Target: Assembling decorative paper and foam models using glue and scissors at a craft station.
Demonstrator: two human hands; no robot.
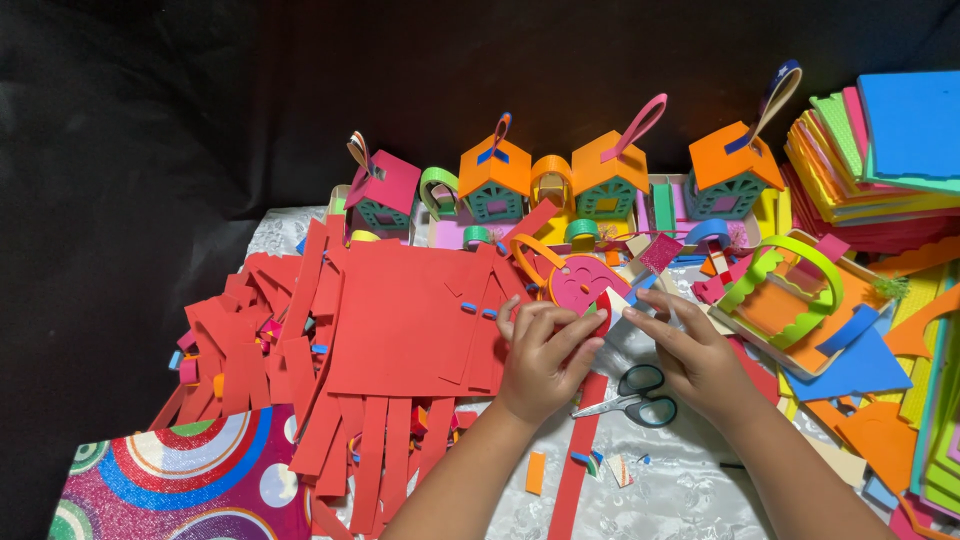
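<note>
- Head view: our left hand (pixel 540 355) and right hand (pixel 690 355) both pinch a small red-and-white foam piece (pixel 612 305) between the fingertips, near the middle of the table (pixel 680 490).
- The foam looks soft and matte; cut red strips (pixel 370 440) fringe a flat red sheet (pixel 400 320) to the left.
- Scissors (pixel 635 395) lie just beneath our hands on shiny white cloth.
- Little foam houses (pixel 495 180) line the back edge; stacked sheets (pixel 880 160) crowd the right corner, so open room is tight.
</note>
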